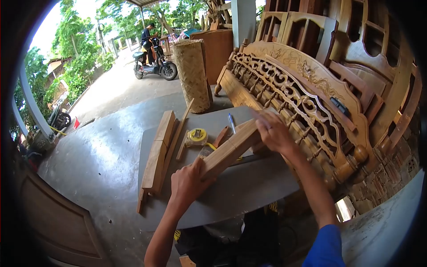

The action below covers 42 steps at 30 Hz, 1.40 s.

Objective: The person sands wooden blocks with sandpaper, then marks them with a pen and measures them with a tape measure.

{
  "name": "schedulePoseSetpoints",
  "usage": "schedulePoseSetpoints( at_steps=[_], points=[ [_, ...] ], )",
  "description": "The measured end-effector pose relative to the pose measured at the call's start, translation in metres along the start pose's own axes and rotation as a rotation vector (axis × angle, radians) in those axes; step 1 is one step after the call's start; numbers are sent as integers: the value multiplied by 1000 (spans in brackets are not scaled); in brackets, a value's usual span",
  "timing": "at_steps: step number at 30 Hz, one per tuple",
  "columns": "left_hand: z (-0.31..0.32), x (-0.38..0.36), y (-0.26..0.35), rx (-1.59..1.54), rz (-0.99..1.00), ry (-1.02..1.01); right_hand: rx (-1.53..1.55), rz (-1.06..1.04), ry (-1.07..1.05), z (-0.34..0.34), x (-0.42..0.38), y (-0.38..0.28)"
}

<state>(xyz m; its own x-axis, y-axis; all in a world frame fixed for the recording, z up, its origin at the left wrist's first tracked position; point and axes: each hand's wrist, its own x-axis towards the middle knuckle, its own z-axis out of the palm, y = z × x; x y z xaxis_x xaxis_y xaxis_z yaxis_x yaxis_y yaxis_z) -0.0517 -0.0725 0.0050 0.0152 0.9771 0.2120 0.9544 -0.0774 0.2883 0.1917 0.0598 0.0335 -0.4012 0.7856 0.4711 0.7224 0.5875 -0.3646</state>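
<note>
A squared wooden piece is held at a slant above the grey table. My left hand grips its near end. At its far end, my right hand has its fingers closed together; what they pinch, if anything, cannot be made out. Behind the piece lie a yellow tape measure and a blue pen. Further left, a longer wooden block rests on the table beside thin wooden strips.
Carved wooden panels lean at the right. A woven roll stands behind the table. Beyond it, a person is by a motorbike. A wooden panel is at the lower left.
</note>
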Motion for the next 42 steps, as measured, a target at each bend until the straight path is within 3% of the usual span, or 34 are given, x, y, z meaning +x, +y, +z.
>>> schedulePoseSetpoints(
  at_steps=[1, 2, 4, 5, 6, 8, 10, 11, 12, 14, 17, 18, 21, 24, 28, 29, 32, 33, 37, 41, 42],
  points=[
    [-3, 5, 2, -14, -10, 16, 147, 184, -20, 6, 5, 7],
    [-2, 6, 1, -1, 21, 31, -123, 80, 69, 23, 0, 5],
    [2, 7, -4, 28, 75, 66, -358, -291, 39, 30, -20, -7],
    [-1, 6, -2, 22, 40, 31, -251, -278, -34, 27, -21, -9],
    [1, 3, -1, 27, 22, 12, 6, -129, -131, 7, -11, -15],
    [-2, 6, 1, 40, 7, 14, 81, 95, 56, 18, 8, 16],
    [-4, 13, -1, 29, 41, 62, -332, -330, 68, 34, -13, -9],
    [0, 7, -2, 19, 47, 51, -330, -378, 43, 30, -14, -14],
    [2, 2, -2, 10, 41, 39, 42, -162, -142, 16, -4, -8],
    [-1, 6, 1, -2, 43, 50, 59, -51, -25, 14, 7, -1],
    [1, 6, -2, -33, 53, 70, -274, -185, 101, 37, -3, -10],
    [-2, 12, -1, -28, 41, 77, -220, -358, 31, 38, -11, -19],
    [0, 6, -1, -22, 11, 39, -15, -50, -6, 22, 9, 0],
    [0, 6, -2, -15, 3, 36, -261, -206, 82, 33, -6, -13],
    [2, 7, -2, -1, 1, 16, -147, -49, 22, 25, 8, 11],
    [1, 7, -2, -6, 14, 27, -130, 51, 89, 26, 10, 8],
    [1, 7, -1, -13, 40, 84, -201, -421, -9, 40, -18, -23],
    [4, 6, -1, -10, 49, 103, -149, -415, -63, 36, -20, -28],
    [26, 10, 1, 205, 142, 323, -136, -66, 215, 33, 6, 7],
    [26, 12, -4, 134, 178, 319, -187, -30, 166, 34, 6, 6],
    [24, 11, -3, 134, 168, 307, -195, -107, 148, 37, 2, 1]
  ],
)
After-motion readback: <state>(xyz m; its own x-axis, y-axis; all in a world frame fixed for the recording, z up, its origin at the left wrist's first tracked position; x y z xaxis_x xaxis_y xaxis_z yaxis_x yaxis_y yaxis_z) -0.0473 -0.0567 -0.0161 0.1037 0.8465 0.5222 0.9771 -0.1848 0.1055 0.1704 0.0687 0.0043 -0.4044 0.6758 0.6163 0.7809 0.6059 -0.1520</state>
